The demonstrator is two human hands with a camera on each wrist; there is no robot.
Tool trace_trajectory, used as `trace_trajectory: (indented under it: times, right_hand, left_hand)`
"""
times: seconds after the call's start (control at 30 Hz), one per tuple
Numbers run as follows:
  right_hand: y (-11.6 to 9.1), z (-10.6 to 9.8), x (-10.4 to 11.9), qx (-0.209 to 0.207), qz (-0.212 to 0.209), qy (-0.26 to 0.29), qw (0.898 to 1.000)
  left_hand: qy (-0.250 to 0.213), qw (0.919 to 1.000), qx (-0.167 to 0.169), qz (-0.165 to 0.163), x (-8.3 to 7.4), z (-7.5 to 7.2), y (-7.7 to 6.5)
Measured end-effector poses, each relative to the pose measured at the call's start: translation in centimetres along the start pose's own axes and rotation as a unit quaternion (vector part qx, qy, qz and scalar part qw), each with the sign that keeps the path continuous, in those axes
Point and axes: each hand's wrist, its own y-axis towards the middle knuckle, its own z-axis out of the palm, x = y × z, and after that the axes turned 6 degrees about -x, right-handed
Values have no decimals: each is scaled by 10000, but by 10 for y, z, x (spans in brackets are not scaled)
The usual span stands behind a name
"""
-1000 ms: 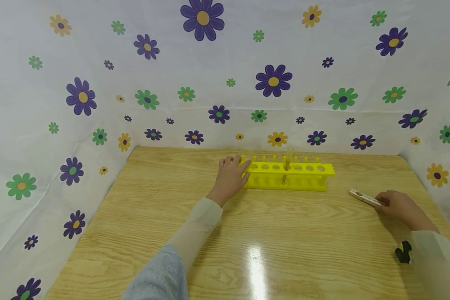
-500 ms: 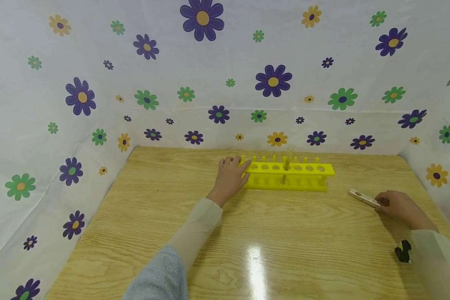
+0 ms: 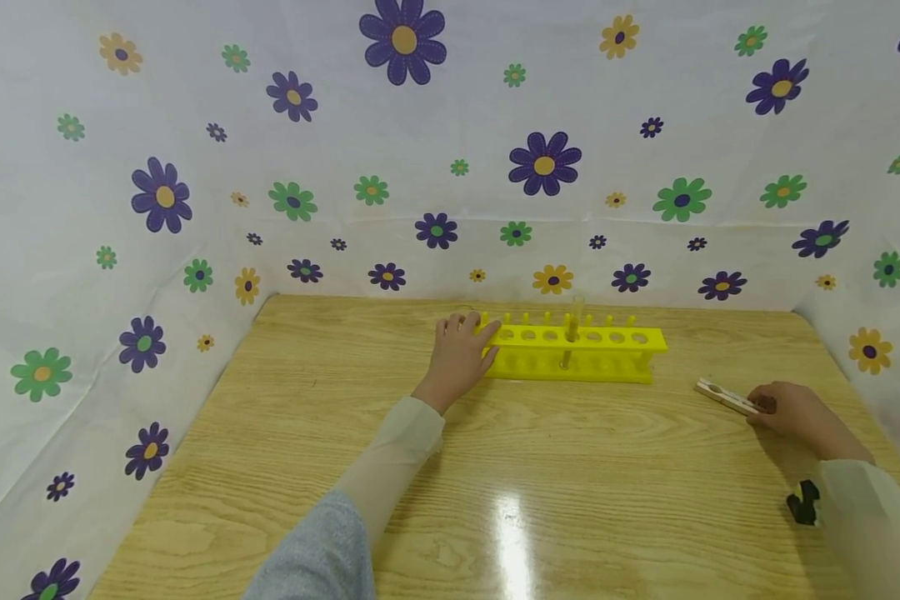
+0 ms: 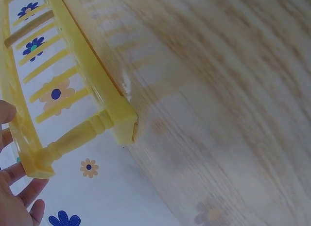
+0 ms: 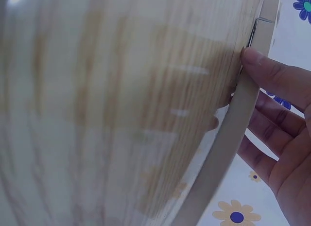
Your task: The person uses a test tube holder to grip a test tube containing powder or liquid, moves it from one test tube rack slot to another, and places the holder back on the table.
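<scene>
A yellow test tube rack (image 3: 581, 340) stands on the wooden table near its back edge. My left hand (image 3: 456, 358) grips the rack's left end; in the left wrist view its thumb and fingers (image 4: 31, 192) are around the end of the top bar. One glass test tube (image 3: 573, 325), brownish in its lower part, stands slightly tilted in a hole of the rack. To the right, my right hand (image 3: 795, 417) pinches a wooden test tube clamp (image 3: 723, 397) low over the table. In the right wrist view the thumb presses the clamp (image 5: 265, 34) near its metal wire, with the other fingers behind.
The wooden table (image 3: 540, 467) spreads in front of the rack and between the hands. A white flower-printed sheet (image 3: 390, 167) rises behind the table and along both sides. A small black object (image 3: 802, 502) sits against the right sleeve.
</scene>
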Motion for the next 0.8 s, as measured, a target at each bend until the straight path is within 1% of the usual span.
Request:
trace_trajectory:
  times: [0.27, 0.6, 0.7, 0.8]
  right_hand:
    - [2, 0, -1, 52, 131, -49, 9999]
    - [1, -2, 2, 111, 168, 117, 9997]
    - [1, -5, 4, 43, 140, 52, 9999]
    - [2, -8, 9, -38, 102, -54, 9999]
  left_hand:
    - [-37, 9999, 85, -101, 0, 0, 0]
    - [-27, 9996, 233, -145, -1, -2, 0]
    - [16, 9995, 275, -145, -2, -3, 0]
    - [-63, 9993, 319, -173, -2, -4, 1]
